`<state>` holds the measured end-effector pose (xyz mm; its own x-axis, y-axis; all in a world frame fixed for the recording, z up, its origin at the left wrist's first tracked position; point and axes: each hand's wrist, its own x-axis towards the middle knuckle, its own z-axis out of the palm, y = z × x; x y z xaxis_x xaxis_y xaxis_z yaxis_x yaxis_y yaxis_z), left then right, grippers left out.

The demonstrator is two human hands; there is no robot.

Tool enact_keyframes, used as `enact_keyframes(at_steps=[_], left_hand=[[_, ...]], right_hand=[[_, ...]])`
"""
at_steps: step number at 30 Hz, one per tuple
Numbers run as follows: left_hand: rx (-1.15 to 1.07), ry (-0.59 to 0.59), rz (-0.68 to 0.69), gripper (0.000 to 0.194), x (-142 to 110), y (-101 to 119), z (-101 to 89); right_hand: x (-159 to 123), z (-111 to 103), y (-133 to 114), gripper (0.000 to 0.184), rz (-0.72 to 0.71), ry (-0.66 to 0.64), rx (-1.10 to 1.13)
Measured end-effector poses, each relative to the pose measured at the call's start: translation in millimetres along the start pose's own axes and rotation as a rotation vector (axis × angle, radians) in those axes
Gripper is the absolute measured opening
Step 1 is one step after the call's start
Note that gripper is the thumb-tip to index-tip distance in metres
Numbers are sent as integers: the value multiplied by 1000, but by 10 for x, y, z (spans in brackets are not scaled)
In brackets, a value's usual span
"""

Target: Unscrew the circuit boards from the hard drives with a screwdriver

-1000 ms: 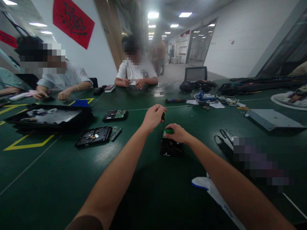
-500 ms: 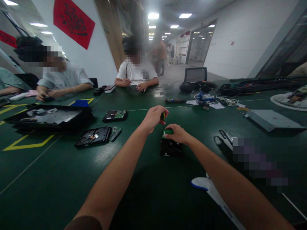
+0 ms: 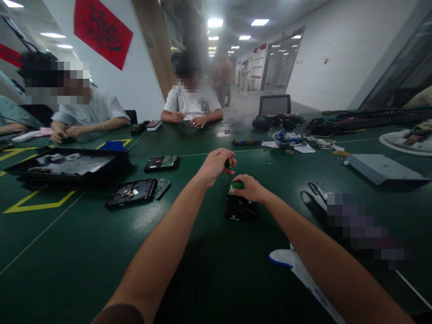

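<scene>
My left hand [image 3: 218, 165] is closed around the short yellow-and-black handle of a screwdriver [image 3: 229, 163]. The tool points down at the far end of a black hard drive [image 3: 240, 209], which lies on the green table in front of me. Where its tip meets the drive is too small to make out. My right hand [image 3: 249, 188] presses its thumb and fingers on the green circuit board [image 3: 235, 185] at the drive's far end, holding it from the right. Part of the board is hidden under those fingers.
Left of my arms lie another hard drive [image 3: 131, 192], a small circuit board [image 3: 163, 188], a further drive [image 3: 162, 163] and a black tray [image 3: 72, 164]. To the right are a metal box [image 3: 386, 168] and a white-and-blue strap [image 3: 303, 270]. Two people sit across the table.
My left hand and the screwdriver have shifted very slightly. My right hand and the hard drive stay in place.
</scene>
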<state>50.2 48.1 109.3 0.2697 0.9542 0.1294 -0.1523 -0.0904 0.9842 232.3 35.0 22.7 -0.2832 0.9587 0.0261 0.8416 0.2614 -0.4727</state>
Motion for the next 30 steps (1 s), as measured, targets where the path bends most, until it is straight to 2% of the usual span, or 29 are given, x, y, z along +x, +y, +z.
enact_keyframes(at_steps=[4, 8, 11, 14, 18, 22, 24, 27, 30], left_hand=[[-126, 8, -63, 12, 1, -32, 0], [11, 66, 20, 14, 11, -32, -25], [67, 20, 29, 16, -4, 5, -32], [-41, -59, -63, 15, -17, 15, -19], [-167, -29, -81, 12, 8, -42, -1], [23, 52, 31, 13, 24, -63, -7], [85, 25, 40, 15, 11, -45, -10], [-12, -43, -32, 17, -5, -29, -7], [-168, -30, -94, 17, 11, -51, -10]], right_hand=[[-4, 5, -2, 43, -1, 7, -7], [-15, -4, -1, 42, -4, 3, 8], [-13, -9, 0, 43, 2, 1, 6], [-7, -10, -2, 44, -1, 4, 5], [-11, -6, -6, 43, 3, 9, 2], [-10, 7, 6, 43, -7, 14, 10], [-3, 15, 13, 43, -10, 18, 11], [6, 19, 13, 42, -10, 19, 11], [0, 8, 2, 42, -5, 11, 6]])
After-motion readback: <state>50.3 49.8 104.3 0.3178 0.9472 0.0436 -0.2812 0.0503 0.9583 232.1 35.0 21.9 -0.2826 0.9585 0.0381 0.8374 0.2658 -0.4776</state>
